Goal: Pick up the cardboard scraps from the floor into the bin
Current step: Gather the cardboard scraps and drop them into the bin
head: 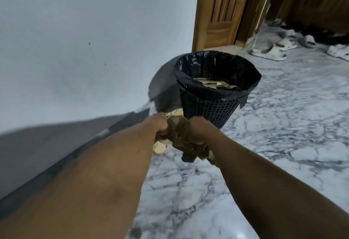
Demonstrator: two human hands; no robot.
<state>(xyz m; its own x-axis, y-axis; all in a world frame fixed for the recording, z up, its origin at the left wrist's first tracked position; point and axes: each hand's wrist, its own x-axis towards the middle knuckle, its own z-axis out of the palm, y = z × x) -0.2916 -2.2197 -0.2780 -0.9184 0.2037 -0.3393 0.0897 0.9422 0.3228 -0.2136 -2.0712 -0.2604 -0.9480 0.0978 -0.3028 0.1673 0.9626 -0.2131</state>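
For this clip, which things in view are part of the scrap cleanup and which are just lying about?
Part of the job:
- left hand and right hand, pressed together around a bunch of cardboard scraps
- bin with black liner, scraps already inside
- loose scraps on the floor beside the bin

Just lying about:
- white slippers
- wooden door

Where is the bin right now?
In the head view the bin stands on the marble floor at centre, close to the white wall, just beyond both hands' bundle of cardboard scraps.
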